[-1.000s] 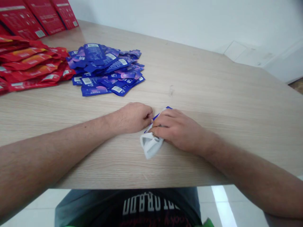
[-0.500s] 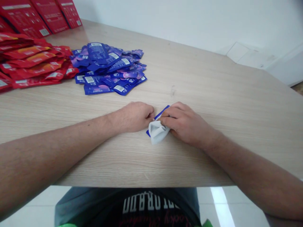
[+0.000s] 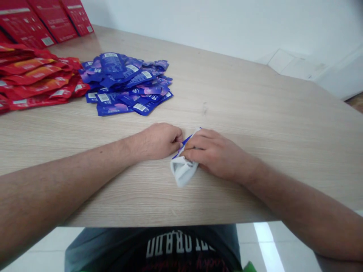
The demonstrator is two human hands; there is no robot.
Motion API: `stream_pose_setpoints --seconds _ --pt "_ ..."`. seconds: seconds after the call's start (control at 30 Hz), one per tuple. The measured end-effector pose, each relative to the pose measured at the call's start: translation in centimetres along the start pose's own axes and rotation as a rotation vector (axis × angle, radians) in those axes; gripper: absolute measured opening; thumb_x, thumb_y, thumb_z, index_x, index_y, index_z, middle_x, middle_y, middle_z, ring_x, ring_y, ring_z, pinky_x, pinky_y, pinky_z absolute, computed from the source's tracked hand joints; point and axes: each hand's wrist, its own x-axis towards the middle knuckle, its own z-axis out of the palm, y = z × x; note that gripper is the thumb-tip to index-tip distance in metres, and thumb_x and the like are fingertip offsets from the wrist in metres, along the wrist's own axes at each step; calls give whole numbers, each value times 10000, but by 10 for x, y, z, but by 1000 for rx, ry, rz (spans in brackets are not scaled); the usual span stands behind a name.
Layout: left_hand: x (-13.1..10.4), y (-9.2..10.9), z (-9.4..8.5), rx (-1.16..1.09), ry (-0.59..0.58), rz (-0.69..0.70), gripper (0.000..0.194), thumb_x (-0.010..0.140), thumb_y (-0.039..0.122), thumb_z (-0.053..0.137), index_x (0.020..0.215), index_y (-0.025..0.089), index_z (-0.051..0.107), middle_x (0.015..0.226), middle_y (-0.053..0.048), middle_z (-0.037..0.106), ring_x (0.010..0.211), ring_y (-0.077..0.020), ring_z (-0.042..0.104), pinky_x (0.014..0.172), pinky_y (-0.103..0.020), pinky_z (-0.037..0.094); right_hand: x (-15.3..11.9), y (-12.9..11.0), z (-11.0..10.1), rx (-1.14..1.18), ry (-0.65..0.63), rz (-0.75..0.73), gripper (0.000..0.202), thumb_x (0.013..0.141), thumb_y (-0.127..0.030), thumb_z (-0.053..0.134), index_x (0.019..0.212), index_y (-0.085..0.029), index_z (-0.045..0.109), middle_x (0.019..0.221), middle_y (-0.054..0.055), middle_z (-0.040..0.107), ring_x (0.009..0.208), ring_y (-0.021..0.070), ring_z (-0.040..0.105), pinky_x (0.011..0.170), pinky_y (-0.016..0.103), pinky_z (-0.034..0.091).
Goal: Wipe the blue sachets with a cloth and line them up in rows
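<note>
A blue packet (image 3: 186,141) lies on the table in front of me, mostly covered by a white cloth (image 3: 183,172) and my fingers. My right hand (image 3: 211,151) is closed on the cloth and presses it against the packet. At the packet's left edge, my left hand (image 3: 164,140) is closed, with thumb and fingers pinching that edge. How much of the packet sits inside the left pinch is hidden.
A heap of blue packets (image 3: 127,81) lies on the table (image 3: 249,113) at the back left. Left of it is a pile of red packets (image 3: 36,81), with red boxes (image 3: 53,20) standing behind. A white wall (image 3: 212,26) borders the far side.
My right hand has slid the cloth toward me and slightly left along the packet. My left hand stays at the packet's edge. The view has shifted slightly.
</note>
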Motion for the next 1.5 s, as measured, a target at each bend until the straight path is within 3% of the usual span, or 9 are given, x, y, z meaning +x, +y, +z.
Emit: stream_pose_setpoints --seconds 0.13,0.3,0.43,0.7,0.87,1.07,1.23,1.4,1.5 --pt "0 1 -1 20 2 -17 217 851 290 519 865 228 726 829 -33 745 750 -186 643 637 -282 406 -3 10 1 -44 96 137 239 925 -111 550 1094 -177 705 1094 107 689 1033 254 551 948 427 455" --pt "0 1 0 16 9 -9 225 855 291 508 876 236 725 848 -33 748 783 -195 654 669 -289 421 -1 8 2 -19 31 40 262 968 -138 519 1153 -199 693 1113 88 691 1065 240 543 979 406 448" --pt "-1 1 0 43 16 -20 218 860 312 511 839 226 710 806 -42 734 743 -200 642 632 -294 401 -2 14 3 -38 106 146 239 920 -103 547 1102 -169 687 1093 102 686 1038 248 544 972 416 443" --pt "-1 2 0 49 17 -37 216 855 316 513 832 226 708 792 -41 727 716 -197 630 621 -297 393 -3 16 3 -56 82 160 178 904 -125 578 1047 -161 677 1084 104 687 1028 254 546 959 411 439" --pt "-1 2 -1 15 -3 -7 183 816 296 547 863 236 714 818 -29 730 751 -194 638 637 -288 402 -2 12 1 -46 8 100 179 960 -170 540 1064 -179 685 1125 90 685 1042 249 540 943 398 446" --pt "-1 3 -1 36 1 -34 210 848 295 514 869 231 713 819 -38 729 755 -196 638 658 -296 415 -12 22 -8 -113 44 198 211 874 -108 587 1055 -146 687 1074 111 682 1006 267 554 943 417 445" --pt "-2 3 -1 37 7 -38 218 856 316 507 860 235 709 816 -36 728 754 -198 637 649 -298 409 -12 10 -12 -40 -34 89 299 883 -112 576 1138 -211 699 1098 85 677 1045 261 553 943 414 448" --pt "-1 4 -2 35 -3 -39 207 855 302 513 854 232 707 817 -33 724 752 -190 630 653 -292 407 -15 21 -11 8 32 169 270 807 -67 605 1030 -165 719 1070 107 678 1021 255 573 937 418 464" --pt "-1 4 -3 36 -17 -51 203 861 316 523 854 228 706 817 -35 721 751 -190 623 658 -292 408 -16 22 -12 37 -1 93 283 837 -76 599 1060 -192 729 1090 96 684 1062 254 572 959 415 460"
